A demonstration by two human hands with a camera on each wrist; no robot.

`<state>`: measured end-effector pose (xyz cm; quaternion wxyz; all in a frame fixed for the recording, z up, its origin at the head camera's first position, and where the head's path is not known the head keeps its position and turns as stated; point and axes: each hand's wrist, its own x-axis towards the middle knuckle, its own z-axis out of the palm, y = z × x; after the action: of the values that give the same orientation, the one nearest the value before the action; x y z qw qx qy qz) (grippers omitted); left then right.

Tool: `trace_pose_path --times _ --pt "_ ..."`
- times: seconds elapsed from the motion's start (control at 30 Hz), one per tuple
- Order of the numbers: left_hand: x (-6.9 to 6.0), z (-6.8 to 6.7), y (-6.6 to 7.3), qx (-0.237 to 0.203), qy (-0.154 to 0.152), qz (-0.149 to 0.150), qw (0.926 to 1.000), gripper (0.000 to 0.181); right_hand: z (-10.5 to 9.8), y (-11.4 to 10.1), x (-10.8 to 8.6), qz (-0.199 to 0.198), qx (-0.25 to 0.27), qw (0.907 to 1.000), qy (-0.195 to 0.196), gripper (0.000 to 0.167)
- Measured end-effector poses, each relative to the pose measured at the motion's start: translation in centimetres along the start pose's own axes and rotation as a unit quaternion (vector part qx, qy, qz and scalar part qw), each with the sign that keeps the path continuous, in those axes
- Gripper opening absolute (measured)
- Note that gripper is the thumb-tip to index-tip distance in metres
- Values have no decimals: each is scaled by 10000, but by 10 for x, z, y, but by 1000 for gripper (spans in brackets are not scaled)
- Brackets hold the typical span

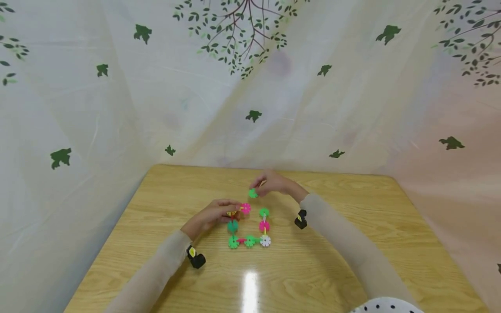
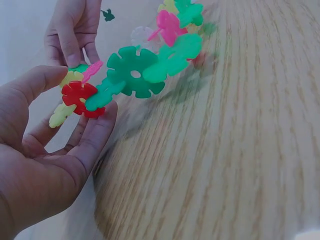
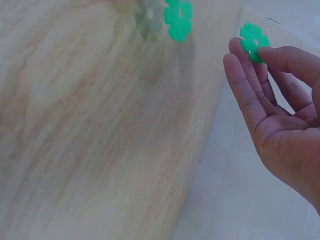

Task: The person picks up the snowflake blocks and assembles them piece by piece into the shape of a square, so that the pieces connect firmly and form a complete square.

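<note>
Notched, flower-shaped plastic discs are slotted together into a chain (image 1: 249, 241) that forms an almost square outline on the table. My left hand (image 1: 214, 213) grips its far-left corner, with the thumb by a yellow disc and the fingers around a red disc (image 2: 76, 95). From that corner a pink disc (image 1: 245, 208) points right. My right hand (image 1: 272, 182) pinches a single green disc (image 3: 254, 40) between thumb and fingertips, just beyond the pink one. The chain's other end is a green disc (image 1: 264, 212) on the right side, apart from both hands.
The light wooden table (image 1: 332, 269) extends around the chain. A pale curtain (image 1: 195, 108) printed with leaves and branches hangs behind and along both sides. Each wrist wears a small black camera (image 1: 196, 257). A white dotted item (image 1: 385, 305) shows at the bottom edge.
</note>
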<state>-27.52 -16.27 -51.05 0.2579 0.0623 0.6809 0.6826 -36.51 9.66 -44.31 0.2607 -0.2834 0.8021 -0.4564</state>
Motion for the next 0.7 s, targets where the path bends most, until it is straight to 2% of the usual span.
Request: trace_pose_path --times 0.2,0.4,0.7 --pt "2 -1 3 159 134 66 9998 38 7 13 -10 0 372 9990 250 18" --pt "6 0 5 49 321 52 9995 37 15 21 -15 55 772 9944 715 19" --pt "14 1 8 23 527 91 9986 36 23 25 -22 -119 760 9928 919 14"
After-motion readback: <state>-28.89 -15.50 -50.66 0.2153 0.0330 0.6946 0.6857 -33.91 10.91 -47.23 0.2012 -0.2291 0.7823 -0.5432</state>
